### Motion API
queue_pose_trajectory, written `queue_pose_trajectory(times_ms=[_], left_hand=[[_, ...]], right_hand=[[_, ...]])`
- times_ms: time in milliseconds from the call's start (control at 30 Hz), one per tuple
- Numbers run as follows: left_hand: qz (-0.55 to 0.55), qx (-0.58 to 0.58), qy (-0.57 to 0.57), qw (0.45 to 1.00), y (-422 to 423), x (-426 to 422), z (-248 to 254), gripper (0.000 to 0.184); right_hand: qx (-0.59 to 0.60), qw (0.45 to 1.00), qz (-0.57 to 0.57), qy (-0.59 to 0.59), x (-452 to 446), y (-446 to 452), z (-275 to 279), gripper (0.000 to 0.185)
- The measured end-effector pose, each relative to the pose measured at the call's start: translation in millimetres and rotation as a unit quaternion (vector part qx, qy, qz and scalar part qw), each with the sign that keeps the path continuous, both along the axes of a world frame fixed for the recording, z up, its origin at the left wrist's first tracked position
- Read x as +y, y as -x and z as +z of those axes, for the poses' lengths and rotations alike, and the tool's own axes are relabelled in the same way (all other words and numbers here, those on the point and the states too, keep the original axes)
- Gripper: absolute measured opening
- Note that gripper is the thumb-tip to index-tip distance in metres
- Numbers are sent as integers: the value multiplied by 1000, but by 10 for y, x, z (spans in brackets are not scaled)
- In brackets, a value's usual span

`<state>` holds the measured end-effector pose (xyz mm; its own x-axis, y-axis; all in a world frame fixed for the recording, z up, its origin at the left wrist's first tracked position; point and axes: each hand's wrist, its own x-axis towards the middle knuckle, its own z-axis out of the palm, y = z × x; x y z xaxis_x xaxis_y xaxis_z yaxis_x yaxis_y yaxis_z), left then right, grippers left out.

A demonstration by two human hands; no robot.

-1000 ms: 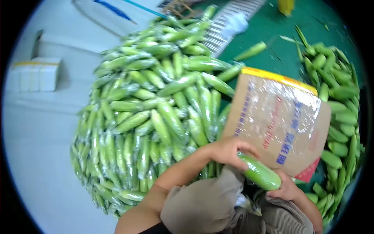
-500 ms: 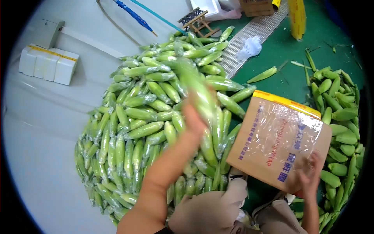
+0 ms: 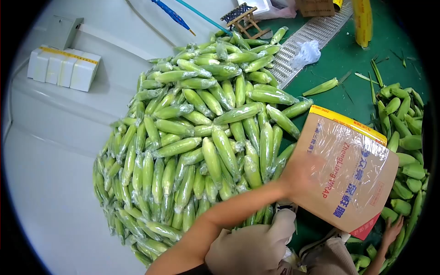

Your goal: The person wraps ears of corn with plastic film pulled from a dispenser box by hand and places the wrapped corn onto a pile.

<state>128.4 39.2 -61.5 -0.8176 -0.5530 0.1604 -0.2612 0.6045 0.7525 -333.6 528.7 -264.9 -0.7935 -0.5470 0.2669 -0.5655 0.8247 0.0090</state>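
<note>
My left hand (image 3: 303,173), smeared by motion, is over the left part of a cardboard box (image 3: 355,183) with clear plastic film across its top; whether it touches the box I cannot tell. My right hand (image 3: 392,233) is at the lower right, fingers apart, beside the unwrapped corn cobs (image 3: 401,207) in green husks. No cob shows in its grasp. A large heap of film-wrapped corn cobs (image 3: 176,147) lies to the left of the box.
A yellow cling-film carton (image 3: 348,123) lines the box's far edge. Beyond are a metal drain grate (image 3: 316,43), a crumpled plastic bag (image 3: 307,54), a small wooden stool (image 3: 245,20) and a loose cob (image 3: 321,87). White blocks (image 3: 64,68) stand by the wall.
My left hand has moved from the wrapped heap, where it had a blurred cob, rightward to the box. The right hand has gone from the box's edge to the unwrapped cobs.
</note>
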Motion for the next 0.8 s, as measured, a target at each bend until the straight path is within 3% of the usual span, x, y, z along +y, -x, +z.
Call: queue_pose_trajectory(times_ms=[67,167,200,233,267,300,333,400,433,467,500,567,600,633,667,767,800], left_hand=[[-146,-24,269,952,389,446,-63,59],[-146,-72,208,964,367,698,-283,66],[-153,-93,210,961,356,697,-272,68],[-162,-112,210,958,336,685,-269,70],[-175,-126,204,955,342,697,-266,72],[-181,-154,170,956,354,613,-217,73],[-203,-173,117,957,348,616,-214,73],[-156,-91,260,949,277,686,-401,75],[-160,-117,249,948,302,689,-360,73],[-162,-150,242,945,323,704,-307,72],[-161,-152,242,945,341,727,-245,68],[-146,-160,255,942,304,729,-196,63],[-139,-155,264,942,278,733,-165,61],[-131,-150,272,942,263,727,-170,59],[-98,-51,297,948,242,703,-189,55],[20,-31,260,965,568,442,-23,59],[-16,-62,277,959,718,329,49,62]], right_hand=[[50,998,41,0,29,-340,-15,67],[-120,970,-93,-190,-304,-467,762,80],[-53,986,10,-156,-149,-200,610,82],[-67,983,6,-173,2,-16,453,79],[-46,985,107,-124,229,278,156,76],[-35,980,174,-95,211,325,255,75],[-78,986,143,-44,413,275,289,77],[-94,990,84,57,543,147,718,81],[-132,966,17,223,608,184,640,78],[-122,956,-24,264,138,-116,1168,75],[-117,950,6,290,-371,-382,1629,76],[-314,879,62,352,-1414,-875,2206,74],[-225,940,154,206,-1881,-1108,2507,76],[-286,907,243,191,-2289,-1284,2608,72],[-275,894,327,133,-2607,-1411,2637,69],[-318,860,396,50,-3178,-1701,2343,76],[-301,851,420,96,-3179,-1687,2166,79]])
